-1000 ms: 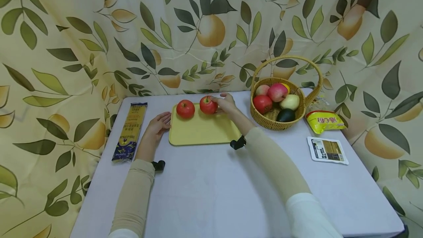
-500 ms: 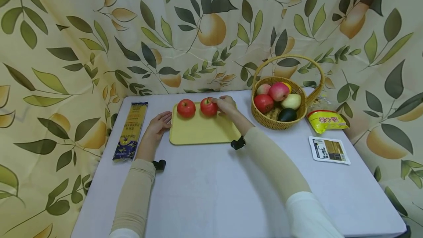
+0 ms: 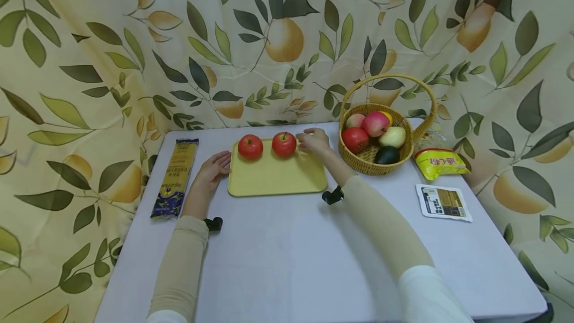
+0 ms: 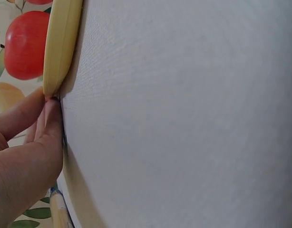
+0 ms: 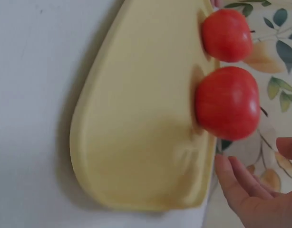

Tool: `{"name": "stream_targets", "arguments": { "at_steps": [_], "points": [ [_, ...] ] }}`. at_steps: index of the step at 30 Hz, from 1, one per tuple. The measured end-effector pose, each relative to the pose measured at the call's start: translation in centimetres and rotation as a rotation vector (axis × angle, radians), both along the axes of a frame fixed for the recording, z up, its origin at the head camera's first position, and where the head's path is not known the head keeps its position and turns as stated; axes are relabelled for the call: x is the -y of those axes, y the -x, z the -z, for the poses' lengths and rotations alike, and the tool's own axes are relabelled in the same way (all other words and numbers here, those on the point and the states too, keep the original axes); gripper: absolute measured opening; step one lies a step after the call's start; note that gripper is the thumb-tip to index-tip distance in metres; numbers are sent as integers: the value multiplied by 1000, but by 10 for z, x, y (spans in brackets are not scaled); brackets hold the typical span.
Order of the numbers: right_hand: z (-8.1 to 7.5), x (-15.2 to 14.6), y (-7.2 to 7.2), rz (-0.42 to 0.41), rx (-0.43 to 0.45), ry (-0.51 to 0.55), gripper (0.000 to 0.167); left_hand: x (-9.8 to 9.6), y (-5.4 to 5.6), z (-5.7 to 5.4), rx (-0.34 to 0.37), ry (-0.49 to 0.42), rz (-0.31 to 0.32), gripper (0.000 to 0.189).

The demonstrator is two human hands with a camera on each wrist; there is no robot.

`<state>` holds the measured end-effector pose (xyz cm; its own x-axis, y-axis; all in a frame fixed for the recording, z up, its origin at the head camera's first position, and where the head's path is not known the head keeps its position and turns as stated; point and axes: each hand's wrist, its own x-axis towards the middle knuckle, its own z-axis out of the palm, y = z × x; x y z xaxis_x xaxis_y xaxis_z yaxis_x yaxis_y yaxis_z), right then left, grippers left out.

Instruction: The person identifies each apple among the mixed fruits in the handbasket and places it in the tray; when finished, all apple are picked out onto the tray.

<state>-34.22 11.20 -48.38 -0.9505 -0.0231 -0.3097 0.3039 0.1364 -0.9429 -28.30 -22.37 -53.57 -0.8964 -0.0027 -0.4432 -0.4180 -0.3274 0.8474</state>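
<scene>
Two red apples sit side by side along the far edge of a yellow tray (image 3: pixel 278 178) on a desk (image 3: pixel 287 263) covered in pale cloth, before a backdrop printed with leaves and fruit. The person's right hand (image 3: pixel 316 141) hovers just beside the right-hand apple (image 3: pixel 284 144), fingers loosely extended and apart from the fruit, holding nothing; the right wrist view shows a clear gap between the fingertips (image 5: pixel 227 168) and that apple. The left-hand apple (image 3: pixel 250 146) stands a little apart from its neighbour, untouched.

The left hand (image 3: pixel 214 168) rests on the desk against the tray's left rim, its relaxed fingers touching the edge without curling round it, as the left wrist view confirms. The two hands lie well apart, one at each side of the tray.

To the right of the tray stands a wicker basket (image 3: pixel 405 156) with a hoop handle, holding red and pinkish apples, a pale fruit and a dark avocado. Just beside the basket lies a yellow packet (image 3: pixel 439 163), and nearer the person a flat white-edged pack (image 3: pixel 443 203). A long packet of noodles (image 3: pixel 176 177) lies left of the left hand, near the desk's edge.
</scene>
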Motion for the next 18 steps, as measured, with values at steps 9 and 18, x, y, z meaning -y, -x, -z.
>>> {"name": "stream_targets", "arguments": {
  "at_steps": [9,18],
  "points": [
    [-37,-47,-7,23,-97,-21,47,0,-2,-5,15,13,6,84],
    [-70,-94,-12,53,-210,-27,37,-1,-1,-2,4,8,7,85]
  ]
}}
